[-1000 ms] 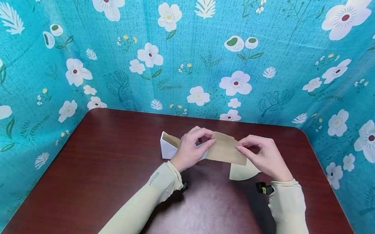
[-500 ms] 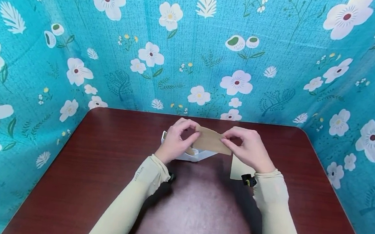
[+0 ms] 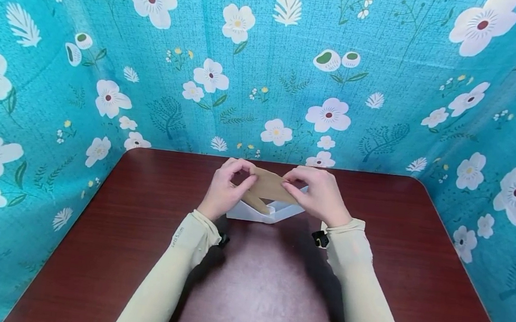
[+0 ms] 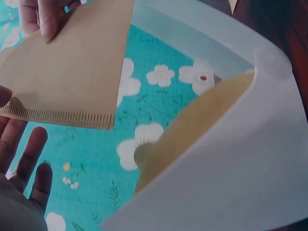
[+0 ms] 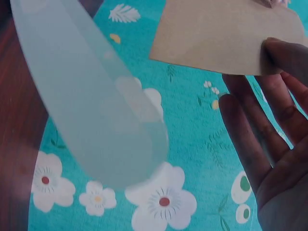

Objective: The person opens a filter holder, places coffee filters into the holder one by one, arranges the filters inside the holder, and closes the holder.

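Between both hands a brown paper coffee filter (image 3: 268, 184) is held up, its crimped seam (image 4: 62, 118) showing in the left wrist view. My left hand (image 3: 222, 191) pinches one end between thumb and finger. My right hand (image 3: 323, 194) pinches the other end the same way. Just behind and below the filter, a white holder (image 3: 246, 213) stands on the table with its translucent lid (image 5: 91, 96) swung out to the right. More brown filters (image 4: 199, 120) stick up inside the holder. In the head view, my hands and the raised filter cover parts of it.
Another filter (image 3: 324, 226) lies on the dark red wooden table (image 3: 253, 288), mostly hidden by my right wrist. Blue flowered cloth (image 3: 258, 76) hangs behind the table and on both sides.
Both hands have moved left with the coffee filter, bringing it in front of the white holder. My right wrist now covers most of the filter lying on the table.
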Tool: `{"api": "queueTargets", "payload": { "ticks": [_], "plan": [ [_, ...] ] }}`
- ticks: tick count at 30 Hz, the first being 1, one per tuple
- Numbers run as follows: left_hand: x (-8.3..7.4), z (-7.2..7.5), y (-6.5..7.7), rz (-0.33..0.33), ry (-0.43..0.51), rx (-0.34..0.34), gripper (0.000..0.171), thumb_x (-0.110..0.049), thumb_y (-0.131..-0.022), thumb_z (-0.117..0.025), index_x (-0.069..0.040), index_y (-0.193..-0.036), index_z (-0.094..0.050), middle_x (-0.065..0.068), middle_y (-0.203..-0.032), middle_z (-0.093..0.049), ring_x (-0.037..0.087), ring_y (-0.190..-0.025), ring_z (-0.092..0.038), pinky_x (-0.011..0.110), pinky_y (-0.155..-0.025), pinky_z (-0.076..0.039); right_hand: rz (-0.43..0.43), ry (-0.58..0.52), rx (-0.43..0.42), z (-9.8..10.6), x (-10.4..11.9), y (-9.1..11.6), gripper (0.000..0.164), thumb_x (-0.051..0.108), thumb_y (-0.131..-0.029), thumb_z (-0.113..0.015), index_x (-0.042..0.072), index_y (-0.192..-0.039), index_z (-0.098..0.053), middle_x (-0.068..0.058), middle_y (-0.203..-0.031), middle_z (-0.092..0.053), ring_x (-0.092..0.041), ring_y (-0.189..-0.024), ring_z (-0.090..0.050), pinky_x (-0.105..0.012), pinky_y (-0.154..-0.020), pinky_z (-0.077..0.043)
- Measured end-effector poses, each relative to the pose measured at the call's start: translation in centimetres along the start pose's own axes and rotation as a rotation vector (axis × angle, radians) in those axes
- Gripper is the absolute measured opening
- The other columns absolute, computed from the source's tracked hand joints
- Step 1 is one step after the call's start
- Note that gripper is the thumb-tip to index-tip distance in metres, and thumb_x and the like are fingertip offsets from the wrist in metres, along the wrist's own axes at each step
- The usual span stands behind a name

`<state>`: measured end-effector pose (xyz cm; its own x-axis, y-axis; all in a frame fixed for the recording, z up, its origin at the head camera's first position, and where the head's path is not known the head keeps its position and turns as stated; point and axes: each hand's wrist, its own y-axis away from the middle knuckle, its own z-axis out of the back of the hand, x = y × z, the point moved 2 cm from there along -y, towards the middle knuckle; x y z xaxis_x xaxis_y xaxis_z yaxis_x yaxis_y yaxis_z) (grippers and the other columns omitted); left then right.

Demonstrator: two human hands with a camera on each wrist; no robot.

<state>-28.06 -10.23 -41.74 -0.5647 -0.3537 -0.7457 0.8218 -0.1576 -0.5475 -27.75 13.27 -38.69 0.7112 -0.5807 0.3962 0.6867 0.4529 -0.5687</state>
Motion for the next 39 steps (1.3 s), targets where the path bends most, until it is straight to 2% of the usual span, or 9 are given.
{"api": "queueTargets", "payload": {
  "ticks": [2,7,9,12,18,24,30,39],
  "plan": [
    [0.2,0.4,0.1,0.001,0.010,-0.008,0.010,-0.009,-0.094,-0.074,-0.009,-0.103,-0.073,0.008,-0.099,-0.069,0.024,-0.098,-0.059,0.048,-0.087,-0.052,0.000,0.021,0.006,-0.6,0.1,-0.3,0.008,0.018,-0.089,-0.083,0.017,-0.096,-0.079,0.003,-0.087,-0.076,-0.015,-0.077,-0.069,-0.036,-0.073,-0.058],
    [0.5,1.1,0.3,0.007,0.042,-0.017,0.016,-0.010,-0.095,-0.073,-0.013,-0.111,-0.074,0.005,-0.101,-0.067,0.021,-0.095,-0.058,0.041,-0.075,-0.052,-0.007,0.063,0.011,-1.8,0.4,-0.8,0.007,0.019,-0.090,-0.081,0.018,-0.096,-0.079,0.002,-0.088,-0.076,-0.015,-0.075,-0.067,-0.036,-0.070,-0.055],
    [0.7,1.4,0.3,0.010,0.033,-0.027,0.017,-0.010,-0.095,-0.073,-0.014,-0.111,-0.075,0.003,-0.100,-0.067,0.019,-0.093,-0.058,0.037,-0.069,-0.051,-0.011,0.082,0.012,-2.2,0.4,-1.0,0.006,0.020,-0.091,-0.081,0.018,-0.096,-0.079,0.002,-0.088,-0.076,-0.015,-0.075,-0.067,-0.036,-0.070,-0.055],
    [0.9,1.7,0.3,0.020,0.007,-0.043,0.015,-0.009,-0.095,-0.073,-0.016,-0.108,-0.076,0.002,-0.098,-0.067,0.018,-0.092,-0.058,0.032,-0.068,-0.049,-0.016,0.115,0.014,-2.7,0.5,-1.3,0.007,0.020,-0.090,-0.081,0.018,-0.097,-0.079,0.002,-0.089,-0.077,-0.015,-0.077,-0.069,-0.037,-0.069,-0.056],
    [1.5,2.0,0.4,0.050,-0.008,-0.053,0.014,-0.009,-0.095,-0.072,-0.014,-0.108,-0.076,0.004,-0.100,-0.069,0.023,-0.096,-0.059,0.042,-0.077,-0.052,-0.009,0.166,0.014,-3.6,0.9,-1.6,0.008,0.019,-0.089,-0.082,0.020,-0.096,-0.079,0.003,-0.088,-0.076,-0.015,-0.076,-0.069,-0.038,-0.064,-0.054],
    [1.8,2.3,0.6,0.071,-0.030,-0.057,0.015,-0.010,-0.095,-0.072,-0.015,-0.109,-0.076,0.003,-0.102,-0.071,0.020,-0.099,-0.058,0.040,-0.083,-0.050,0.000,0.165,0.011,-4.3,1.3,-1.8,0.006,0.019,-0.088,-0.083,0.020,-0.093,-0.080,0.004,-0.085,-0.076,-0.014,-0.073,-0.068,-0.035,-0.062,-0.053],
    [2.0,2.5,0.6,0.065,-0.011,-0.058,0.018,-0.009,-0.095,-0.072,-0.015,-0.111,-0.075,0.004,-0.105,-0.072,0.019,-0.100,-0.058,0.050,-0.085,-0.049,-0.006,0.168,0.011,-5.1,1.3,-1.9,0.007,0.018,-0.088,-0.084,0.018,-0.094,-0.081,0.002,-0.085,-0.077,-0.015,-0.074,-0.069,-0.035,-0.063,-0.054],
    [2.6,2.6,1.0,0.091,-0.059,-0.059,0.018,-0.010,-0.096,-0.071,-0.015,-0.112,-0.076,0.003,-0.105,-0.071,0.019,-0.100,-0.057,0.035,-0.084,-0.046,-0.022,0.121,0.022,-6.1,1.2,-1.8,0.006,0.020,-0.090,-0.082,0.019,-0.095,-0.081,0.003,-0.087,-0.077,-0.014,-0.075,-0.071,-0.034,-0.063,-0.055]
  ]
}}
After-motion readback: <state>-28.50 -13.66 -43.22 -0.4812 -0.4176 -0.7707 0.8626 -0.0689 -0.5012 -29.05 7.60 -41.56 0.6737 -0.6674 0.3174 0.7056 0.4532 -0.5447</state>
